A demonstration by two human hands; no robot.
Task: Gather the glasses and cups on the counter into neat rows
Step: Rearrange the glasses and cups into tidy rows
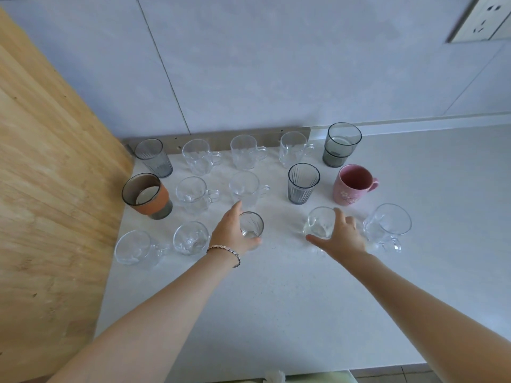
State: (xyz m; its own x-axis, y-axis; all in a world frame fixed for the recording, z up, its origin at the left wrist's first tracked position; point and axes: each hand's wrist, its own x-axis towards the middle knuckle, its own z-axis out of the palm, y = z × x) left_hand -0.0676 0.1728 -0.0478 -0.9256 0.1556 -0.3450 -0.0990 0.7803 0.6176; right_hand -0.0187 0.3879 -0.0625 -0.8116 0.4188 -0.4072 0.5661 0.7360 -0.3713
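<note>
The front row on the counter [276,299] is the loose one. The clear cup [319,222] stands upright just in front and to the left of the pink mug [349,186]. The right hand [341,236] wraps it from the near side, thumb on its left wall and fingers over its right rim. Farther left of the mug, well apart from that cup, the small glass [252,225] stands upright with the left hand [231,230] curled round it, thumb near, fingers behind. Each hand holds its own piece, with both arms stretched forward. The next move likely turns on closing that gap sideways, in line with the ribbed tumbler [302,183] just left of the mug.
</note>
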